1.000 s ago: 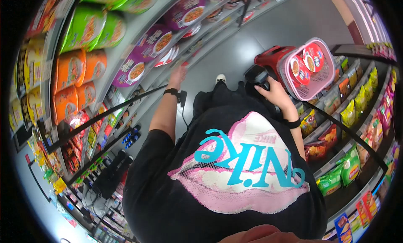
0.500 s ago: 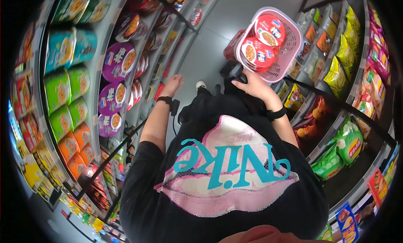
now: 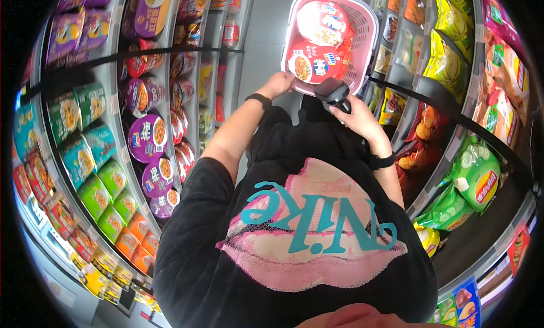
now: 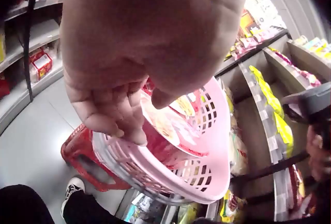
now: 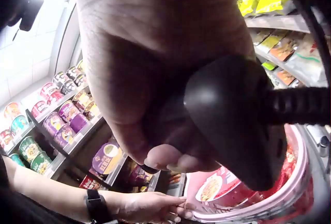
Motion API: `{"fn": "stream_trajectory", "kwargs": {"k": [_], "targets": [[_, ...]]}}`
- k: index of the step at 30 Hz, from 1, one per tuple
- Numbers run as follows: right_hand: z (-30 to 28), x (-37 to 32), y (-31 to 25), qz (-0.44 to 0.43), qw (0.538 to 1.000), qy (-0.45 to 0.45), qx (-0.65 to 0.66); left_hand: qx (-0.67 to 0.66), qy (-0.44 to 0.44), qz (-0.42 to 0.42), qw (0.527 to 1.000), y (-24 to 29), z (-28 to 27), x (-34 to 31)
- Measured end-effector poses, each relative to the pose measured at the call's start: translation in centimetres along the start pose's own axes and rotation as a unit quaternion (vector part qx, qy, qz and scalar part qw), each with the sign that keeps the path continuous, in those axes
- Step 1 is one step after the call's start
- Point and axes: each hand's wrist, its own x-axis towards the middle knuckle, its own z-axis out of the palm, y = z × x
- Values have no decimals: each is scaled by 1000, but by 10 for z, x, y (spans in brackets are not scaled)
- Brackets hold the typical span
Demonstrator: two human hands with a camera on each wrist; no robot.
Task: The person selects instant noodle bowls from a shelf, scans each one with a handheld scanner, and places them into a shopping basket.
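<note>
My right hand (image 3: pixel 359 119) grips the handle of a black handheld barcode scanner (image 3: pixel 331 92), its head over the near edge of a pink plastic basket (image 3: pixel 364 27). In the right wrist view the fingers are curled round the scanner's black handle (image 5: pixel 227 115). My left hand (image 3: pixel 279 83) is at the basket's near left corner. In the left wrist view its loosely bent fingers (image 4: pixel 106 118) overlap the pink rim, holding nothing. Red-and-white instant noodle bowls (image 3: pixel 310 62) are in the basket.
A red stool (image 4: pixel 88 151) shows under the basket. Shelves of noodle tubs, including purple bowls (image 3: pixel 148 138), line the left. On the right are shelves with yellow snack bags (image 3: pixel 445 61) and green chip bags (image 3: pixel 476 169). Black bars cross the shelf fronts.
My left hand has moved from beside the left shelf to the basket's rim. The head view has turned left and come closer to the basket. The right hand still holds the scanner.
</note>
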Motion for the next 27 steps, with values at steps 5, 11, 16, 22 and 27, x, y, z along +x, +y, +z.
{"fn": "stream_trajectory", "kwargs": {"k": [5,11,16,22,27], "targets": [[-6,-2,9,26,998,55,11,35,30,-51,998,22,-16,15],[-13,3,17,52,995,81,19,38,-1,-66,997,13,-18,41],[-15,5,20,54,995,88,3,-243,-98,-166,951,33,-3,20],[-15,9,14,61,995,84,-3,-287,-189,-160,925,30,15,30],[-15,10,15,54,996,76,0,-315,-221,-166,908,44,30,17]]}}
